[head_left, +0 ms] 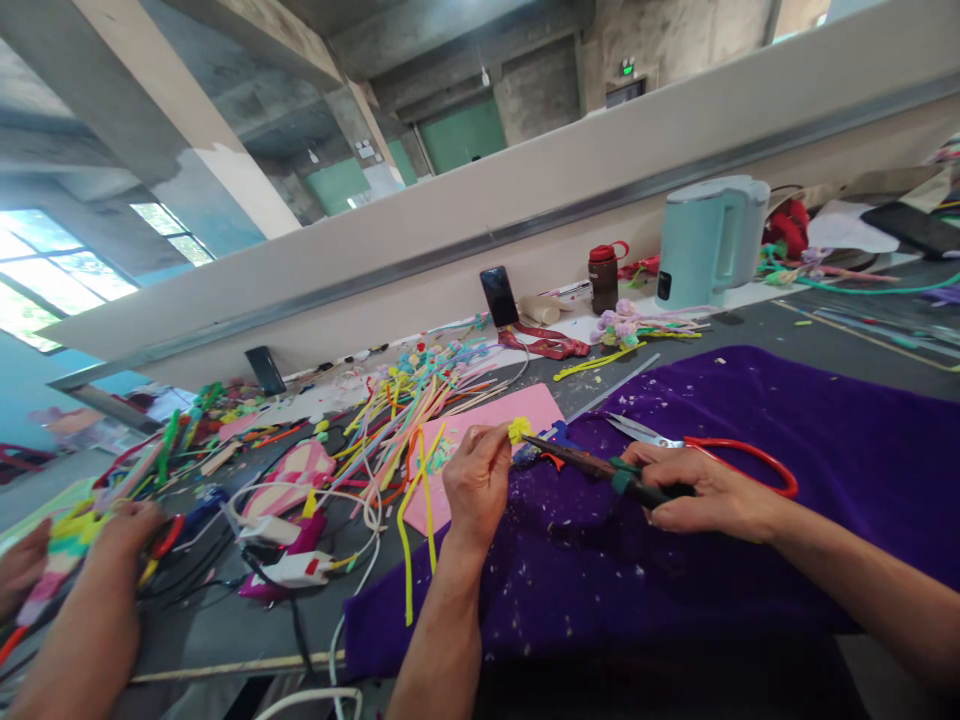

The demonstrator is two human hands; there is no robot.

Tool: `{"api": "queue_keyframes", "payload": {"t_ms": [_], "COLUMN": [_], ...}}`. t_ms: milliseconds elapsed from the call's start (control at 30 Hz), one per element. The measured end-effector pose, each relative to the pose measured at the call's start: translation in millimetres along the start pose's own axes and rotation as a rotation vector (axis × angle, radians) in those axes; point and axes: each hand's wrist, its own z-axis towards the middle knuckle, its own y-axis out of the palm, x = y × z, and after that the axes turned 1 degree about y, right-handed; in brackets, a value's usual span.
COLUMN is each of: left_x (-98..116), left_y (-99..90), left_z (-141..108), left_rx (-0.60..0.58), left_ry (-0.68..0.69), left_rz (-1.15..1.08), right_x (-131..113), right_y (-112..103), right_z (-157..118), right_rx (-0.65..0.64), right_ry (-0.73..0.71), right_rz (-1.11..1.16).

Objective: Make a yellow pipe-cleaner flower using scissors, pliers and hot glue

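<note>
My left hand (480, 480) pinches a small yellow fuzzy piece (519, 430), which looks like a pipe-cleaner flower, above the purple cloth. In my right hand (694, 490) is a long, dark, narrow-nosed tool (581, 458) with a green band around it; its exact kind is unclear. The tool's tip meets or nearly meets the yellow piece. Just beyond my right hand lie red-handled scissors (739, 455), blades pointing left. A blue and orange item (551, 445) shows behind the tool, partly hidden. Under both hands spreads the purple cloth (825, 440), dotted with pale scraps.
Left of me, a co-worker's hands (124, 530) hold a multicoloured fuzzy piece (75, 535). Pipe cleaners (420, 400) are heaped beside a pink mat (536, 400). White power adapters (300, 568) trail cables. At the back stand a phone (499, 296), a bottle (603, 280) and a kettle (697, 250).
</note>
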Motion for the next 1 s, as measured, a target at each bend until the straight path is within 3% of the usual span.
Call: {"api": "queue_keyframes", "payload": {"t_ms": [467,733,1000], "left_x": [-1.2,-4.6,-4.7], "left_y": [-0.3,1.1,0.2], "left_z": [-0.7,-1.9,-0.7], "left_rx": [0.016,-0.016,-0.039], "left_ry": [-0.024,-0.026,0.015], "left_rz": [-0.059,-0.066,-0.027], "right_x": [6.4,5.4,6.5], "right_y": [-5.6,-7.8,-8.1], "right_z": [0.3,-1.5,0.3], "right_rx": [-0.035,-0.060,-0.079], "right_ry": [0.103,0.172,0.217], "right_rz": [0.118,0.304,0.226]}}
